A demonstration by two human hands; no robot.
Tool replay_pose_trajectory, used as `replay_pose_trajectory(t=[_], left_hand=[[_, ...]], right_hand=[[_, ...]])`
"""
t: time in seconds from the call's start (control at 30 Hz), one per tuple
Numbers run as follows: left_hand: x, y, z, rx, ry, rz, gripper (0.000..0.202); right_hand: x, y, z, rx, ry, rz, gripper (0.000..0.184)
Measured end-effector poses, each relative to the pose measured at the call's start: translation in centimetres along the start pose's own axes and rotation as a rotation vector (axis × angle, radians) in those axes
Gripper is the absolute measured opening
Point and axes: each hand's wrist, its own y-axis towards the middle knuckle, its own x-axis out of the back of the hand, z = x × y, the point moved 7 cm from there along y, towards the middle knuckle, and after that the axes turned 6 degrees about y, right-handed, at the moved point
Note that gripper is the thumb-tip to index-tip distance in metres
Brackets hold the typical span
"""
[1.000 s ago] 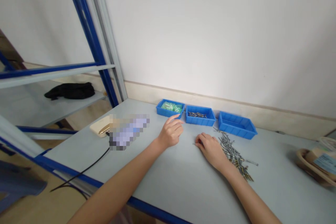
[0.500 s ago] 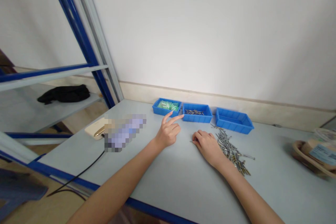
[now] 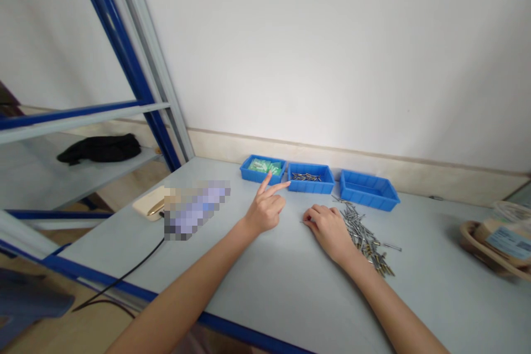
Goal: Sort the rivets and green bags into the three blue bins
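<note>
My left hand (image 3: 265, 211) hovers over the table, its index and middle fingers stretched out and apart, the other fingers curled. Nothing shows in it. Those two fingertips point towards a blue bin with green-and-white packets (image 3: 265, 166) and a blue bin with loose screws (image 3: 310, 182). My right hand (image 3: 327, 228) rests low on the table with fingers pinched together. A thin metal tip, like that of a screw (image 3: 302, 222), pokes out beyond its fingertips; the rest is hidden. Just right of this hand lies a loose pile of long metal screws (image 3: 365, 235), some with brass-coloured ends.
A third blue bin (image 3: 369, 191) stands at the back right, behind the pile. At the right edge is a brown basket (image 3: 473, 238) holding a labelled package. On the left lie a cream case (image 3: 143, 204) and a blurred-out device (image 3: 193, 213) with a black cable.
The left index finger has straightened slightly upward. My right hand stays in place with its fingers pinched. The whole view has shifted very slightly.
</note>
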Motion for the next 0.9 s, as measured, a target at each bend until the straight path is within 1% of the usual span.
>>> replay_pose_trajectory(t=[0.2,0.37,0.43,0.53,0.6,0.77,0.83,0.9], left_hand=[[-0.1,0.1,-0.2,-0.008,0.039,0.008,0.036],[0.2,0.2,-0.5,-0.032,0.018,-0.027,0.036],[0.2,0.3,-0.5,-0.038,0.012,-0.034,0.036],[0.2,0.2,-0.6,-0.053,0.022,-0.043,0.034],[0.1,0.1,-0.6,-0.060,0.031,-0.046,0.034],[0.1,0.1,-0.7,-0.073,0.036,-0.032,0.033],[0.1,0.2,-0.7,-0.072,0.033,-0.028,0.033],[0.1,0.2,-0.7,-0.071,0.029,-0.029,0.034]], right_hand=[[0.5,-0.1,0.3,0.008,0.071,-0.043,0.013],[0.4,-0.2,0.4,0.027,0.123,-0.064,0.019],[0.1,-0.2,0.4,0.021,0.224,-0.073,0.019],[-0.7,-0.1,0.5,-0.004,0.470,-0.054,0.016],[-1.1,-0.2,1.0,0.005,0.540,-0.035,0.014],[-1.1,-0.4,2.0,0.063,0.416,-0.005,0.013],[-0.7,-0.4,1.8,0.072,0.350,0.004,0.013],[0.1,-0.4,0.9,0.062,0.272,0.002,0.014]])
